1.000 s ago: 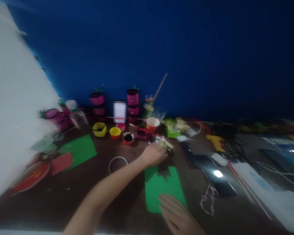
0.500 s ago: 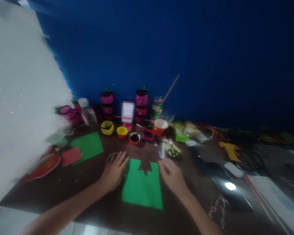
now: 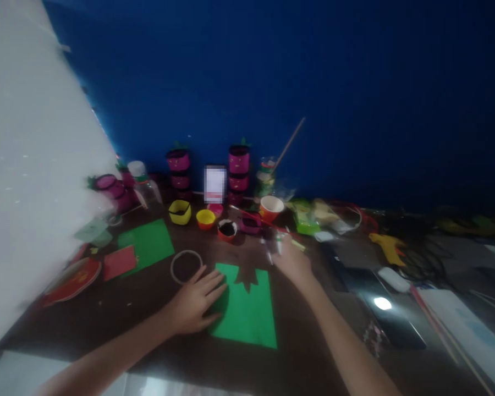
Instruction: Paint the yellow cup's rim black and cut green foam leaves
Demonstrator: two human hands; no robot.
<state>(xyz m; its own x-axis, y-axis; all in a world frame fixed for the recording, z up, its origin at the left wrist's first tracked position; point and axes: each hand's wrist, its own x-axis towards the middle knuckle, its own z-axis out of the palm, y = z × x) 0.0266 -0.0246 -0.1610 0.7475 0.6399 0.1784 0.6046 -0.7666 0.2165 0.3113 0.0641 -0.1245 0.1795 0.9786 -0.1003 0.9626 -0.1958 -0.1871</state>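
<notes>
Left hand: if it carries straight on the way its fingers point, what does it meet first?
The left hand would first meet the notched green sheet; its fingertips overlap the sheet's left edge in the head view. Whether they touch or hover is unclear.

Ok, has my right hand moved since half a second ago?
Yes: forward, away from the body. Judged against the red-and-white cup, the right hand is now nearer to it, having left the green sheet's right edge.
</notes>
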